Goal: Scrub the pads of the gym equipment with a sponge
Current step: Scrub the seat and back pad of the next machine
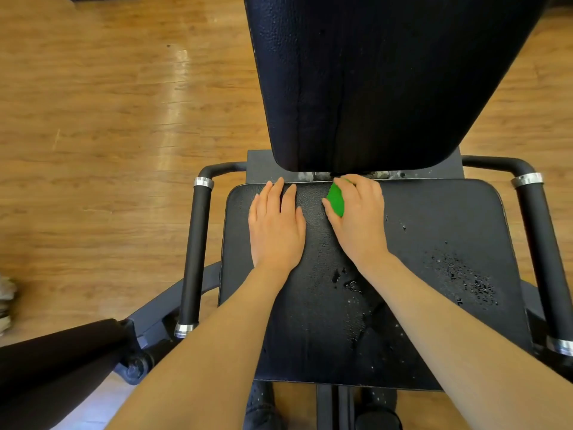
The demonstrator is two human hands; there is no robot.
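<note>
Step in hand: scrubbing the seat pad [449, 231] of the gym machine, at its rear edge just below the backrest pad [387, 72]. The right hand [356, 215] has its fingers and thumb curled round a green sponge [336, 198] and presses it onto the seat pad close to the seam where seat meets backrest. The left hand [276, 225] lies flat on the pad just beside it, fingers straight and spread, holding nothing; it appears to be bracing. Water droplets [465, 277] sit on the right half of the seat and a wet streak runs down the middle, so that area looks wetted but not yet wiped through. The backrest pad shows a beaded sheen; whether it has been scrubbed cannot be told. Next move, as judged: draw the sponge along the rear edge and then toward the droplets, keeping pressure even; the left hand would need to shift clear to expose the patch beneath it. Side handles [195, 252] flank the seat.
</note>
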